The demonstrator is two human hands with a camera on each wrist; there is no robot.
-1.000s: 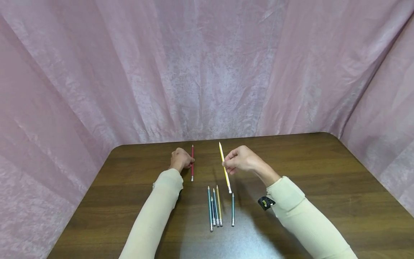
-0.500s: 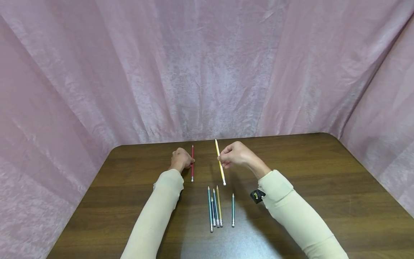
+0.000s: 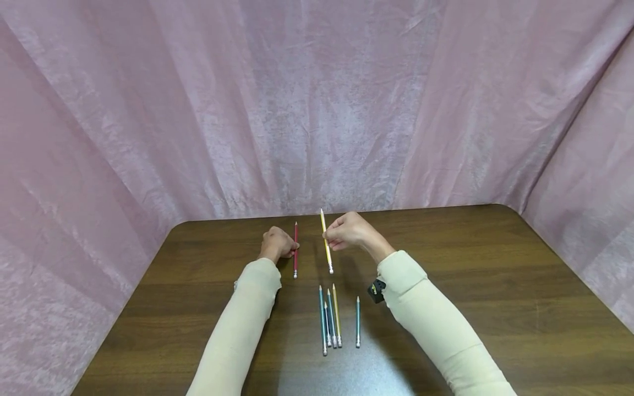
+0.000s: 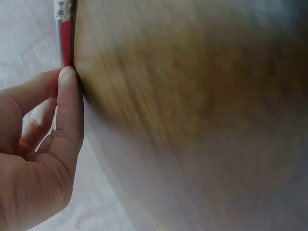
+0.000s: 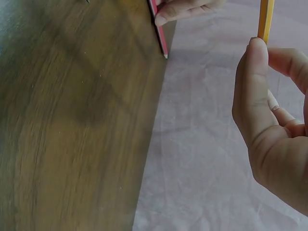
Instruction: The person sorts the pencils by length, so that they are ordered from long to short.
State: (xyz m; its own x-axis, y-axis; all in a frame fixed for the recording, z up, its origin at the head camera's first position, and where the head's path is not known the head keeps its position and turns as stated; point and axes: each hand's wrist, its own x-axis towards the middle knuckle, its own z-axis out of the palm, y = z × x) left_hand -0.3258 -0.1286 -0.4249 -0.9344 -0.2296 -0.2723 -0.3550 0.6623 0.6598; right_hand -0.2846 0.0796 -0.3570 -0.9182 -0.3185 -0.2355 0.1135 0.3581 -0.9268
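Observation:
Near the far edge of the table, my left hand [image 3: 278, 243] pinches a red pencil [image 3: 295, 263] by its middle between thumb and fingers. The red pencil's silver eraser end [image 4: 62, 10] shows in the left wrist view. To the right of it, my right hand [image 3: 349, 231] pinches a yellow pencil [image 3: 328, 254] around its middle. The yellow pencil is held above the table, with its point toward the curtain and its white eraser toward me. In the right wrist view the yellow shaft [image 5: 265, 20] sticks out past my thumb and forefinger, and the red pencil [image 5: 160, 36] shows beyond.
Closer to me on the brown wooden table [image 3: 198, 308] lies a group of teal and dark pencils [image 3: 322, 319] with a gold pencil [image 3: 337, 314] at its right. A shorter teal pencil [image 3: 358, 322] lies apart to the right. A pink curtain [image 3: 317, 110] hangs behind the table.
My right hand has moved left and toward the far edge with the yellow pencil, bringing it closer to the red one. My left hand and the pencils on the table have stayed put.

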